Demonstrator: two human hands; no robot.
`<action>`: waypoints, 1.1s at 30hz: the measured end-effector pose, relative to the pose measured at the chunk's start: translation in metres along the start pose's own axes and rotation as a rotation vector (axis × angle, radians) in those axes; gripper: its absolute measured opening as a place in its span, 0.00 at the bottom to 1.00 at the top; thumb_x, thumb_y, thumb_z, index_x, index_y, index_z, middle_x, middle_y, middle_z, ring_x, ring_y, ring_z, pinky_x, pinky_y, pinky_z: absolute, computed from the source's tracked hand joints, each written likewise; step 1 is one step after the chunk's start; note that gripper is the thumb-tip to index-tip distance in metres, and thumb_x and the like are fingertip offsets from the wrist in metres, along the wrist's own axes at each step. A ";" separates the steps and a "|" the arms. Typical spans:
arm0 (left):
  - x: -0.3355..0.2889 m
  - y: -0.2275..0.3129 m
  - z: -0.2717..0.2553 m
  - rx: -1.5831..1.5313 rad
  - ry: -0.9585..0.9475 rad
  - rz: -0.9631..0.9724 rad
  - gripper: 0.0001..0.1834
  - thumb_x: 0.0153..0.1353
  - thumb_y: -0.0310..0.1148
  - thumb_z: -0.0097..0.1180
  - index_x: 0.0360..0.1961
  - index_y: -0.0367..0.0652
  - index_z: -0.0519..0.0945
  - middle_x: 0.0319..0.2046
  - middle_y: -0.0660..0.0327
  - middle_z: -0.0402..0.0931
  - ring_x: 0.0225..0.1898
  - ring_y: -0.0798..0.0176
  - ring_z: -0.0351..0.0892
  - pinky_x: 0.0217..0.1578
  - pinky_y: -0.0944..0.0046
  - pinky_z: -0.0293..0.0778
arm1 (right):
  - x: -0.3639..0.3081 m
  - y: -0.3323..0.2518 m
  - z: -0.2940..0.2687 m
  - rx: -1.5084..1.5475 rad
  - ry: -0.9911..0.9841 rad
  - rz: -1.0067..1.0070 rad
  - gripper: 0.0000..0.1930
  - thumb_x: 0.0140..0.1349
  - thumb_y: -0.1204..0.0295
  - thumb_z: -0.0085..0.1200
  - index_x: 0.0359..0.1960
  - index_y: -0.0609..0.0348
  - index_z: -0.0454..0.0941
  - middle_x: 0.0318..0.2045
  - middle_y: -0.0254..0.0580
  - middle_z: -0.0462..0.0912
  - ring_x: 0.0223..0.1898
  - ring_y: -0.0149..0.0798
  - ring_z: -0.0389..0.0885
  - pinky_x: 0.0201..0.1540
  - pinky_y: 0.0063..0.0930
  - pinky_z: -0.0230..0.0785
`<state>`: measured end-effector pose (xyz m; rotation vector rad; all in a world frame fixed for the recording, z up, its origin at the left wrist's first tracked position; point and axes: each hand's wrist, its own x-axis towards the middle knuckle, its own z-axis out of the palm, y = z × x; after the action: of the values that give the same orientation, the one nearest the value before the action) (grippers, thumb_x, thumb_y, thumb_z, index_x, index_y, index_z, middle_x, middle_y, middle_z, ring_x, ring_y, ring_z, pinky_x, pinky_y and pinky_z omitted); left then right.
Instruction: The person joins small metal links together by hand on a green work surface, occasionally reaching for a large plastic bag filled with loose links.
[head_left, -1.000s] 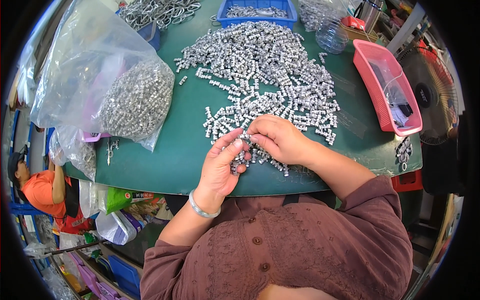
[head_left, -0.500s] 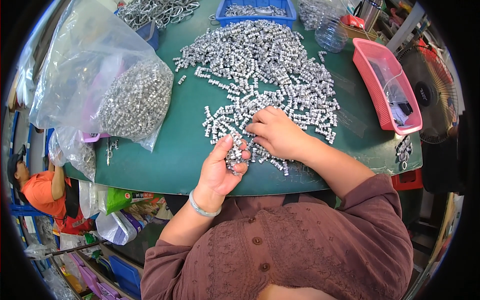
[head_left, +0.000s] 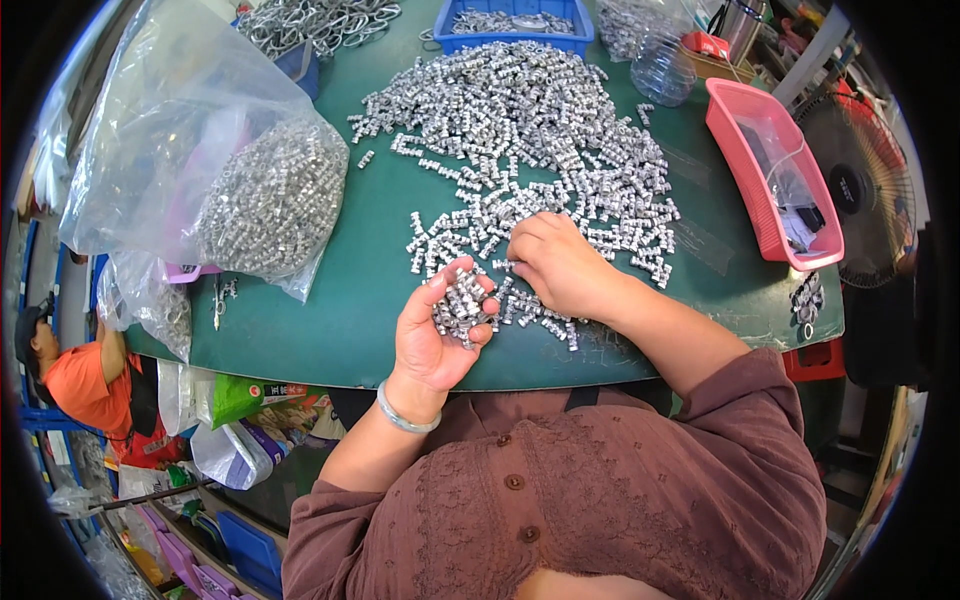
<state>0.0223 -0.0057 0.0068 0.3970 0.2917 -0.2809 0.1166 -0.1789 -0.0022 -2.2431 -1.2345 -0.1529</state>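
My left hand is turned palm up near the front of the table, its fingers curled round a heap of small ribbed metal parts. Just to its right, my right hand is bent down over the near end of a large spread of the same silvery parts. Its thumb and fingers are drawn together, with one small metal part at the fingertips. Loose parts lie around and partly under this hand, which hides some of them.
A clear plastic bag full of small metal pieces stands on the green table at left. A blue bin is at the back, a pink basket and a fan at right. Another person is at far left.
My right hand has shifted slightly right, away from my left hand. My left fingers have loosened and tilted, so more of the held metal parts show.
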 end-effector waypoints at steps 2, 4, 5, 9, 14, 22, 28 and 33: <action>-0.001 -0.001 -0.002 0.014 0.027 0.024 0.10 0.59 0.37 0.49 0.39 0.47 0.74 0.34 0.58 0.72 0.34 0.59 0.70 0.20 0.73 0.66 | 0.002 -0.005 -0.003 0.050 0.046 -0.014 0.04 0.51 0.75 0.51 0.30 0.59 0.73 0.32 0.42 0.72 0.39 0.45 0.69 0.43 0.36 0.59; 0.000 -0.002 -0.007 0.079 0.052 0.083 0.11 0.59 0.36 0.51 0.42 0.45 0.73 0.33 0.58 0.74 0.31 0.61 0.73 0.20 0.72 0.66 | 0.003 -0.010 -0.008 0.227 0.071 -0.018 0.04 0.53 0.75 0.50 0.30 0.60 0.72 0.30 0.44 0.73 0.37 0.48 0.71 0.42 0.38 0.62; 0.000 -0.002 -0.008 0.079 0.053 0.084 0.11 0.59 0.36 0.51 0.42 0.45 0.73 0.33 0.58 0.74 0.31 0.61 0.73 0.20 0.72 0.66 | 0.003 -0.012 -0.009 0.228 0.071 -0.019 0.04 0.53 0.75 0.50 0.30 0.60 0.72 0.30 0.44 0.73 0.37 0.48 0.71 0.42 0.38 0.62; 0.002 -0.004 -0.001 0.208 0.070 0.117 0.10 0.59 0.33 0.53 0.41 0.45 0.72 0.32 0.59 0.75 0.30 0.64 0.74 0.19 0.74 0.65 | 0.003 -0.014 -0.011 0.344 0.083 -0.039 0.04 0.54 0.75 0.50 0.31 0.61 0.72 0.29 0.44 0.74 0.35 0.49 0.72 0.40 0.38 0.63; 0.004 -0.009 0.000 0.331 0.108 0.106 0.08 0.58 0.30 0.53 0.39 0.45 0.72 0.31 0.60 0.75 0.29 0.65 0.74 0.19 0.74 0.65 | 0.004 -0.020 -0.016 0.396 0.079 -0.086 0.04 0.54 0.75 0.50 0.30 0.61 0.72 0.29 0.43 0.74 0.35 0.48 0.72 0.39 0.37 0.64; 0.004 -0.003 -0.007 -0.033 0.016 -0.079 0.06 0.62 0.35 0.49 0.34 0.44 0.71 0.29 0.61 0.71 0.29 0.64 0.69 0.17 0.75 0.63 | 0.004 -0.015 -0.016 0.500 0.134 -0.042 0.05 0.57 0.73 0.49 0.31 0.62 0.73 0.28 0.43 0.74 0.33 0.46 0.73 0.38 0.34 0.65; -0.001 0.008 -0.003 -0.137 -0.133 -0.056 0.08 0.62 0.37 0.49 0.33 0.44 0.71 0.31 0.61 0.68 0.29 0.67 0.66 0.17 0.77 0.63 | 0.002 -0.008 -0.015 0.473 0.103 -0.035 0.05 0.56 0.73 0.50 0.31 0.61 0.74 0.28 0.43 0.75 0.34 0.45 0.73 0.37 0.33 0.66; -0.007 0.028 -0.005 -0.166 -0.207 0.001 0.10 0.62 0.37 0.47 0.37 0.45 0.77 0.32 0.63 0.68 0.30 0.67 0.66 0.18 0.77 0.66 | 0.001 -0.005 -0.015 0.436 0.073 -0.047 0.05 0.55 0.72 0.52 0.30 0.61 0.74 0.29 0.42 0.75 0.35 0.44 0.73 0.38 0.33 0.66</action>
<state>0.0243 0.0225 0.0141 0.2018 0.1102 -0.2920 0.1153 -0.1840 0.0127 -1.8181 -1.1539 0.0171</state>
